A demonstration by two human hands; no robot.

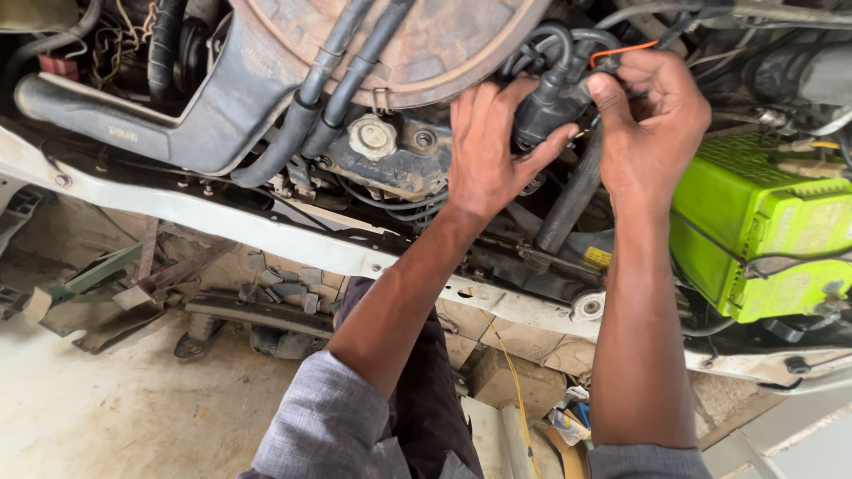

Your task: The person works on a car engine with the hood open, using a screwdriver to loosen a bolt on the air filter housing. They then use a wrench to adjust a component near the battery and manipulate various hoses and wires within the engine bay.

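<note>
In engine bay: left hand (484,146) fingers wrapped round black distributor cap (543,111); right hand (652,120) fingers pinching its top.

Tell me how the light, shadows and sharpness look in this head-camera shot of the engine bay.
Head view: even daylight, no harsh glare; the green battery is brightly lit, nearly washed out on top. Deep shadow sits behind the black hoses at upper left. The left hand and right hand on the black distributor cap are sharp; the sleeves at the bottom edge look slightly soft.
</note>
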